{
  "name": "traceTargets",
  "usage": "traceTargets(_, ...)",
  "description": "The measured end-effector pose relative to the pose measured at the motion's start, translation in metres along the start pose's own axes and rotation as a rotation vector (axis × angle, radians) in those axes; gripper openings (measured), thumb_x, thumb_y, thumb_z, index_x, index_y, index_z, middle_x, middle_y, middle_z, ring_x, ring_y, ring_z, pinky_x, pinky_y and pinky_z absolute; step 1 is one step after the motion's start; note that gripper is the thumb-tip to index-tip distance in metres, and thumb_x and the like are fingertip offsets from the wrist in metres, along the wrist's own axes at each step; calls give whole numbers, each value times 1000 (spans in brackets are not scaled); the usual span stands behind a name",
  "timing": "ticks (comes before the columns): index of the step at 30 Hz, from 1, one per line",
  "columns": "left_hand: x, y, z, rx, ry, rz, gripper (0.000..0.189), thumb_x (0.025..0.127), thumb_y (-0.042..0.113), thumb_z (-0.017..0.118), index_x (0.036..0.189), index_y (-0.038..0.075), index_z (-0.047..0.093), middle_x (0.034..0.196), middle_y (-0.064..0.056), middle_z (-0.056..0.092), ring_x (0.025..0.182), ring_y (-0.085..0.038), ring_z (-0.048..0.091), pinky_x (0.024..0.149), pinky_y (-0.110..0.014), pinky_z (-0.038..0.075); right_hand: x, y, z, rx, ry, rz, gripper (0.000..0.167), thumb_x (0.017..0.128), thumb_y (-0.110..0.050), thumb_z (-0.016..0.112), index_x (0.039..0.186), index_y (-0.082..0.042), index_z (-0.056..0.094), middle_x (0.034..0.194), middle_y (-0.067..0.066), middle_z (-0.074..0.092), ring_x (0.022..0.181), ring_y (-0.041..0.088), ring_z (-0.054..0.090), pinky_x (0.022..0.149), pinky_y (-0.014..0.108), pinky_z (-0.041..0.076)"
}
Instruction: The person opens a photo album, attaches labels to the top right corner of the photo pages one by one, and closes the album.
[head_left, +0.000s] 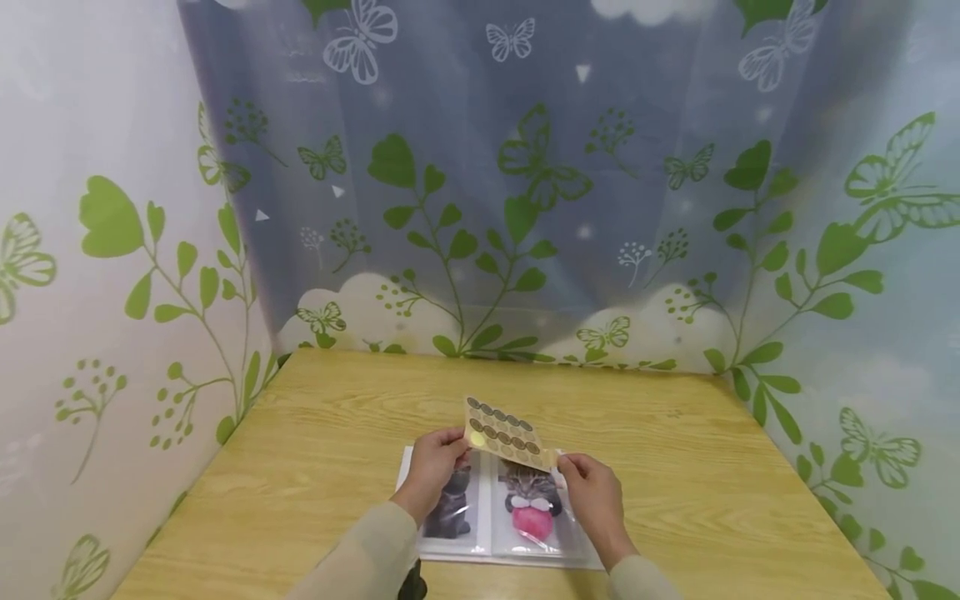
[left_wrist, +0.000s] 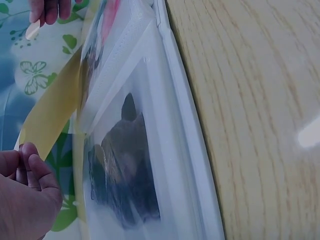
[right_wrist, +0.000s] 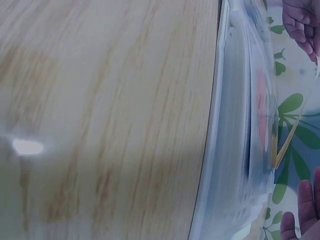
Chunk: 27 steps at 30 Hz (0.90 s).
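My left hand (head_left: 435,468) grips the left edge of a tan sheet of round stickers (head_left: 504,437), thumb on top. Rows of dark-printed circles cover the sheet, with a pale yellow spot near its left end. It is tilted above an open photo album (head_left: 487,533) with clear sleeves. Just off the sheet's right end is my right hand (head_left: 597,497); in the left wrist view its fingertips pinch a small pale round sticker (left_wrist: 33,30). On the album's right page, a cat picture (head_left: 532,504) shows a pink heart; a dark cat picture (left_wrist: 127,165) fills the left page.
The album lies near the front of a wood-grain table (head_left: 360,408). Behind and on both sides hang curtains (head_left: 480,250) printed with leaves and butterflies. A small black object (head_left: 412,581) shows at the bottom beside the left sleeve.
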<state>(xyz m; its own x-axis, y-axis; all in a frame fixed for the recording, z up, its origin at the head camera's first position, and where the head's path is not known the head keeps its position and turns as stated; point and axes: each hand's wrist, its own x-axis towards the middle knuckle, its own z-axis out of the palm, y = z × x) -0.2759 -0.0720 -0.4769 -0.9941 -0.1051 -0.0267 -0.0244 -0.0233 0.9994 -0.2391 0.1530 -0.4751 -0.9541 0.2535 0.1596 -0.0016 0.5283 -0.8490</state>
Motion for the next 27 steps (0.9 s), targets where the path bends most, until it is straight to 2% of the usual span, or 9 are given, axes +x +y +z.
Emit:
traceTargets(7, 9, 1, 0, 17, 12, -1, 28, 94, -5, 58, 120, -15, 61, 97, -20, 69, 78, -21, 66, 79, -39, 58, 0, 4, -2, 8, 0, 25, 21, 97, -21, 63, 97, -4, 75, 92, 5, 73, 85, 19, 62, 73, 33, 50)
traceTargets(13, 22, 8, -4, 67, 32, 33, 27, 94, -7, 56, 119, -17, 61, 97, -25, 69, 82, -26, 67, 84, -43, 57, -1, 5, -2, 8, -3, 29, 21, 97, -21, 63, 97, -5, 76, 91, 4, 73, 83, 18, 60, 72, 32, 49)
traceTargets(18, 31, 10, -8, 115, 41, 34, 28, 94, -7, 55, 119, -17, 60, 101, -26, 68, 88, -34, 67, 86, -44, 56, -3, 6, 0, 5, -1, 19, 20, 96, -21, 63, 96, -5, 76, 90, 5, 73, 83, 18, 61, 74, 35, 50)
traceTargets(23, 40, 7, -12, 193, 45, 34, 27, 94, -7, 55, 117, -17, 61, 100, -29, 68, 90, -38, 68, 83, -42, 58, -4, 7, 4, 1, -20, 4, 19, 96, -20, 64, 96, -5, 76, 91, 5, 73, 84, 19, 64, 77, 39, 53)
traceTargets(27, 48, 5, -14, 252, 38, 47, 26, 92, -8, 55, 115, -19, 62, 97, -30, 68, 85, -33, 69, 76, -36, 59, -4, 8, 7, -1, -35, 3, 20, 97, -20, 63, 98, -5, 76, 89, 4, 72, 82, 17, 62, 75, 36, 53)
